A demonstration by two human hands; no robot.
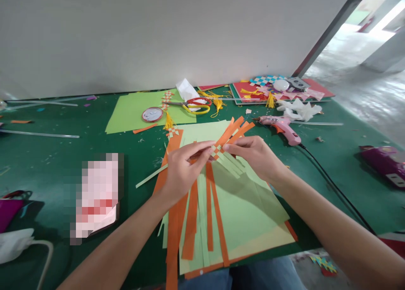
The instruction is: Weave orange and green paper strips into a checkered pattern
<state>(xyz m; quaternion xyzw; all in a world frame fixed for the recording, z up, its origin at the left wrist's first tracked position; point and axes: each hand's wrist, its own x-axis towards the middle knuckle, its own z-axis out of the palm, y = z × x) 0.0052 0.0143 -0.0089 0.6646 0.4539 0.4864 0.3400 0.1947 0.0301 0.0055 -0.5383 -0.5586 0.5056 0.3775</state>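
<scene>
Between my two hands is a small checkered weave of orange and pale green paper strips (217, 151), its loose orange ends fanning up to the right and its green ends hanging down. My left hand (186, 163) pinches the weave's left edge. On its right side my right hand (249, 153) grips it between thumb and fingers. Below lie pale green paper sheets (249, 214) with loose orange strips (190, 222) spread over their left part. A finished-looking woven piece (172, 132) with a yellow tassel rests just beyond the strips.
Red and yellow scissors (196, 106) and a round tin (152, 114) lie on a lime green sheet (126, 108). At right are a pink glue gun (281, 127) with a black cord and a purple stapler-like object (384, 161). A blurred-out phone (98, 193) lies left; a wall stands behind.
</scene>
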